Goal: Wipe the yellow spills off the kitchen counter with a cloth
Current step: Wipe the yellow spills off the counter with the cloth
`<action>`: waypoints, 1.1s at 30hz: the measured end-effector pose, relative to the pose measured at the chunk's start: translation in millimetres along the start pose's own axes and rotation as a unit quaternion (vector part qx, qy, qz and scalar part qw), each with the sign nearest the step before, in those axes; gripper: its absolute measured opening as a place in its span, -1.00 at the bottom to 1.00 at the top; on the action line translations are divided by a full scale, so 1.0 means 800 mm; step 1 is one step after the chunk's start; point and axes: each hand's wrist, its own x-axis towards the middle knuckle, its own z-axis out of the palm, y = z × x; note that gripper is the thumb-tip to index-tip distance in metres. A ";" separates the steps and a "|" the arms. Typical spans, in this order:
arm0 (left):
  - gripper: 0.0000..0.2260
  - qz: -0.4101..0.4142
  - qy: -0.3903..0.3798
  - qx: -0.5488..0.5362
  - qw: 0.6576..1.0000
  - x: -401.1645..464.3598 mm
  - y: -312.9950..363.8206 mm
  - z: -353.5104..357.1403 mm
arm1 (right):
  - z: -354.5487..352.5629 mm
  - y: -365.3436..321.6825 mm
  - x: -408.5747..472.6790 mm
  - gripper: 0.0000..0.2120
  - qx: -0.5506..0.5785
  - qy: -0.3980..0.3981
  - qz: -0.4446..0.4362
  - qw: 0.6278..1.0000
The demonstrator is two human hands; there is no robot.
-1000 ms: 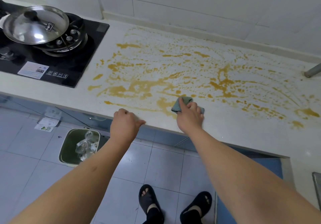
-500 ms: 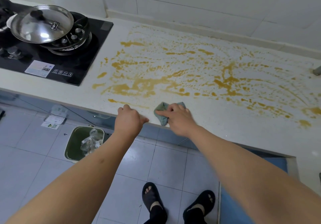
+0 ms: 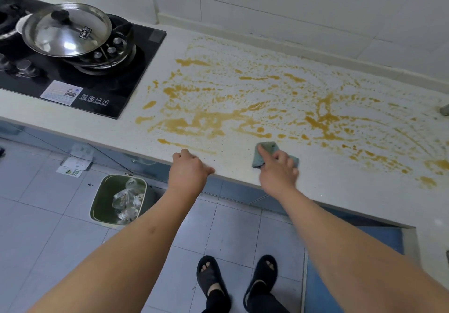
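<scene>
The right hand [image 3: 277, 169] presses the cloth [image 3: 266, 153] flat under loosely curled fingers, index extended, at the counter's [image 3: 340, 191] front edge; the left hand [image 3: 188, 171] rests fisted, empty; wiping seems barely begun; yellow spills [image 3: 243, 108] lie beyond the fingertips, so the next stroke should push forward.

only one cam for me here, head-worn wide-angle, looking forward and down over bench [image 3: 243, 52] front edge, close in, floor [image 3: 36, 227] below, wall tiles [image 3: 291, 1] up top.

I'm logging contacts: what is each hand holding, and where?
The right hand presses on the near part of the cloth. The left hand holds nothing; it rests on the counter edge.
</scene>
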 end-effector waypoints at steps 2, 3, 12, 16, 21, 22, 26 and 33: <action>-0.66 -0.006 -0.036 0.007 0.999 -0.001 0.004 -0.004 | 0.005 -0.040 0.005 -0.29 -0.004 -0.016 -0.031 0.999; -0.66 -0.008 -0.038 0.003 0.999 0.002 0.001 -0.002 | 0.008 -0.060 0.007 -0.27 -0.006 -0.024 -0.049 0.998; -0.61 0.029 0.026 -0.014 0.999 0.005 -0.014 -0.004 | 0.015 -0.089 0.004 -0.34 -0.041 -0.053 -0.251 0.966; -0.38 -0.016 -0.057 -0.014 0.998 0.013 -0.012 -0.006 | -0.002 -0.012 0.000 -0.35 -0.030 -0.048 -0.222 0.973; -0.27 0.010 -0.104 0.050 0.993 0.011 -0.015 -0.013 | -0.024 0.096 -0.004 -0.41 0.026 0.017 -0.020 0.999; -0.33 0.010 -0.104 0.046 0.993 0.011 -0.017 -0.017 | -0.026 0.107 -0.005 -0.42 0.044 0.033 0.034 0.998; -0.50 0.054 -0.090 0.050 0.993 0.010 -0.022 -0.026 | -0.014 0.078 -0.015 -0.41 0.097 0.066 0.196 0.974; -0.72 0.142 -0.096 -0.100 0.980 0.007 -0.101 -0.042 | 0.044 -0.103 -0.036 -0.35 0.109 0.089 0.187 0.972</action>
